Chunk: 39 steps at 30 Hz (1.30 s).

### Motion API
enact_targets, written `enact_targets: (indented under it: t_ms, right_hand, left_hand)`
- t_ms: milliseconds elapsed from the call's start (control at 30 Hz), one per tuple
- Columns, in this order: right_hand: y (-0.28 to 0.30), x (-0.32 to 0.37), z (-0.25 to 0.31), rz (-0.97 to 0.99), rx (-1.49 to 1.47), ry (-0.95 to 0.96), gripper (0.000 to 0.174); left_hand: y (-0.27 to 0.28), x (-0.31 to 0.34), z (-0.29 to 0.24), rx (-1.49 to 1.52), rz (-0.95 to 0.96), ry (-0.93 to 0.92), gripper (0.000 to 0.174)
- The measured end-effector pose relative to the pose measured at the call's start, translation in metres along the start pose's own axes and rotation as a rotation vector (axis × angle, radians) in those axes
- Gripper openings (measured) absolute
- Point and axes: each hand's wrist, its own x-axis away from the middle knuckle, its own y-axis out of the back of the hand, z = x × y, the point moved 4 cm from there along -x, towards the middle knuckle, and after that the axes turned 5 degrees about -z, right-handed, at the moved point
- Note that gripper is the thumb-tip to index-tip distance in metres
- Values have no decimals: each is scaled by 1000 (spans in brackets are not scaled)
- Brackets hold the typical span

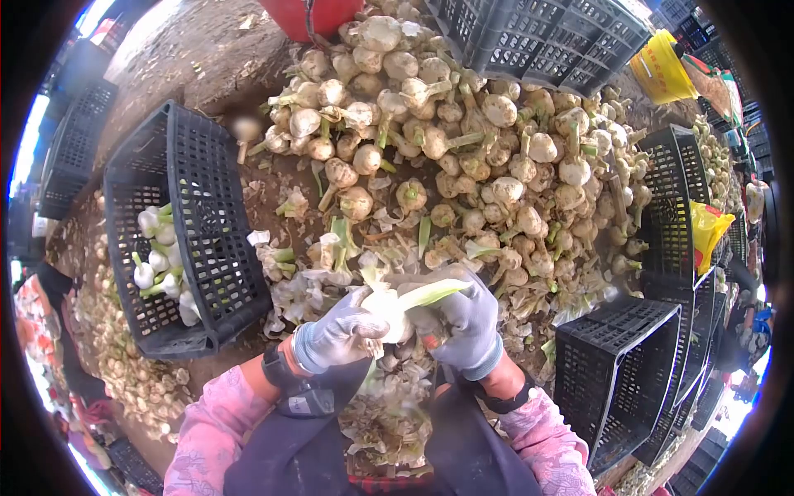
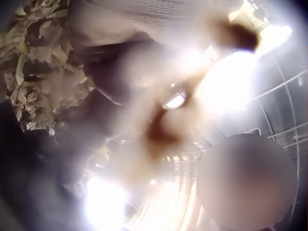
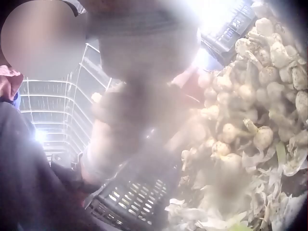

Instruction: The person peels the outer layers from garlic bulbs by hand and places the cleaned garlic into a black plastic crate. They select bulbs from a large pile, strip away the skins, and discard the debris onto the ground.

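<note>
In the head view a pale garlic bulb (image 1: 387,317) with a green-white stem is held low over the husks, between the knees. The gloved left hand (image 1: 335,332) grips the bulb from its left side, thumb and fingers curled against it. From the right, the gloved right hand (image 1: 467,321) has its fingers curled at the bulb's stem and outer leaves, and a green leaf (image 1: 434,293) lies across that hand. Both wrist views are badly blurred; the left glove (image 2: 130,21) fills the top of its view, and the bulb is not clear there.
A large heap of unpeeled garlic (image 1: 496,182) lies ahead, with loose husks (image 1: 385,422) below the hands. On the left, a tilted black crate (image 1: 207,223) holds several cleaned bulbs (image 1: 161,260). Another black crate (image 1: 616,372) stands at right, and a red bucket (image 1: 310,18) at the back.
</note>
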Motion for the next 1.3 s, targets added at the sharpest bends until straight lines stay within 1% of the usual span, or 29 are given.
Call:
enact_targets:
  t_ms: [33,100,133,167,200,233,267,300,333,367,433,467,500,567,633,667,733,767,833,867,933,967,1033,1067,1133,1167,1200,1267,1300]
  right_hand:
    - [-3,2,-3,-29,-20,-12,25]
    - [-8,10,-15,-88,-70,-123,23]
    - [-10,14,-20,-117,-97,-179,22]
    - [-9,12,-24,-159,-79,-179,21]
    - [-5,8,-28,-200,-60,-179,21]
    - [-1,6,-34,-242,-41,-177,20]
    - [-4,14,-57,-238,81,-390,20]
    - [-6,11,-71,-190,211,-347,22]
    - [-4,14,-77,-55,380,-321,23]
    - [-2,14,-82,80,546,-287,25]
    - [6,20,-75,41,501,-230,29]
    - [9,22,-69,22,476,-206,30]
    - [11,17,-58,-27,260,-308,34]
    - [16,11,-33,11,-256,-265,35]
    - [17,6,-17,106,-195,-101,33]
    - [11,6,-11,26,-297,-172,31]
    - [11,3,-17,115,-302,-98,29]
    - [10,2,-19,161,-307,-62,28]
    - [11,2,-16,178,-233,-62,38]
    - [13,3,-14,189,-191,-45,42]
    - [12,7,-12,168,-121,2,52]
    - [11,9,-12,129,-70,-11,51]
    - [8,12,-12,51,33,-36,50]
    - [5,15,-13,-5,141,15,48]
    - [4,17,-10,-76,230,-14,45]
    - [4,17,-8,-111,275,-29,43]
    - [2,17,-6,-112,277,-32,41]
    - [1,16,-4,-119,283,-37,36]
    - [2,19,-11,-170,190,-127,33]
  left_hand:
    - [0,-1,-2,-103,-30,-16,51]
    - [-4,-2,-10,-310,-88,-46,56]
    - [-12,-5,-10,-586,-162,-275,75]
    - [-26,-6,-10,-782,-123,-435,64]
    - [-31,-3,-2,-787,-31,-281,66]
    - [-42,-1,8,-774,71,-240,69]
    - [-54,2,18,-761,172,-196,71]
    - [-52,0,23,-771,244,-240,75]
    - [-50,-2,28,-778,316,-285,80]
    - [-39,-5,35,-507,268,-114,88]
    - [-16,-10,17,-324,107,-11,97]
    - [-14,-9,6,-265,97,21,100]
    - [-10,-7,-2,-204,86,52,102]
    - [-5,-10,-4,-138,79,22,103]
    - [-4,-2,-4,-116,-96,-7,102]
    - [-12,-3,-7,-107,-44,-20,89]
    - [-25,-7,-12,-83,55,-50,63]
    - [-15,-8,-8,-79,85,26,65]
    - [22,-9,1,-67,145,179,69]
    - [22,-9,-1,-58,171,212,72]
    - [16,-6,-2,-77,88,157,70]
    - [7,-6,-3,-88,48,130,69]
    - [-4,-8,-4,-152,-12,6,70]
    - [-6,-8,-4,-184,-45,-57,70]
    - [20,-16,-3,-1043,-153,-558,70]
    - [11,-14,-7,-1111,-269,-617,69]
    - [3,-12,-11,-1176,-392,-666,68]
    - [-7,-10,-18,-1086,-365,-579,63]
    - [-8,-11,-19,-1039,-350,-534,60]
